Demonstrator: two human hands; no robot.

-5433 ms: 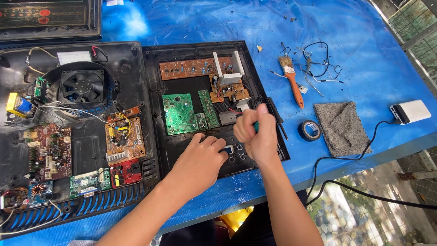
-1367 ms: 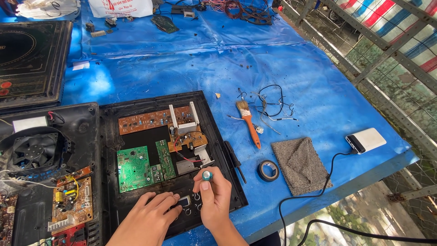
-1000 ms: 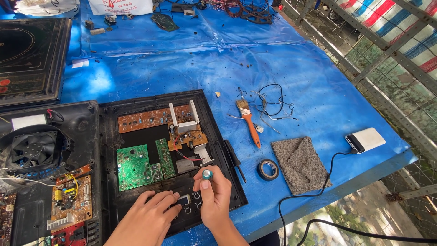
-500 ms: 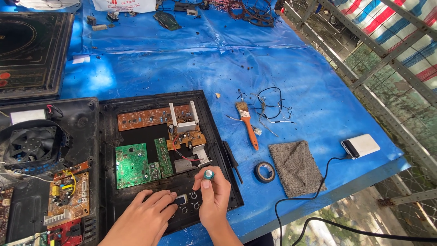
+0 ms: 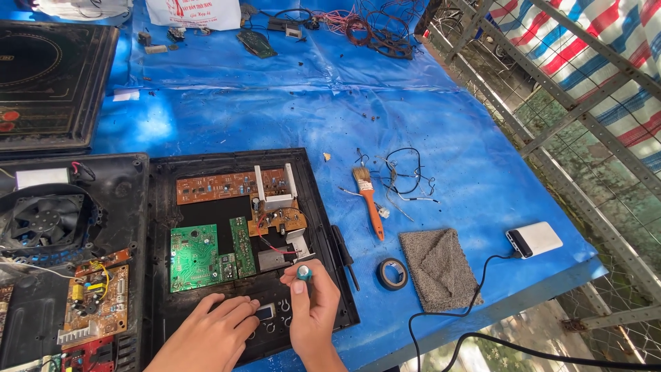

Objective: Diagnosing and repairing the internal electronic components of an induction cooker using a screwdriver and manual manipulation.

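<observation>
teal-capped screwdriver handle (image 5: pixel 303 273) is pinched in my right hand (image 5: pixel 313 310), fingers closed round it, standing upright over the front control strip of the black cooker panel (image 5: pixel 206 162). my left hand (image 5: pixel 210 337) lies flat on that strip, fingers together, holding nothing. the tool looks light, stiff and a bit slick, so i'd grip low on the handle. the green circuit board (image 5: pixel 194 256) just beside looks fragile. orange brush (image 5: pixel 372 207) lies well apart.

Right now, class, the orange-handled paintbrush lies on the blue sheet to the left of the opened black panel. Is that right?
Not quite. The head view shows the orange-handled paintbrush on the blue sheet to the right of the opened black panel, not the left.
</observation>
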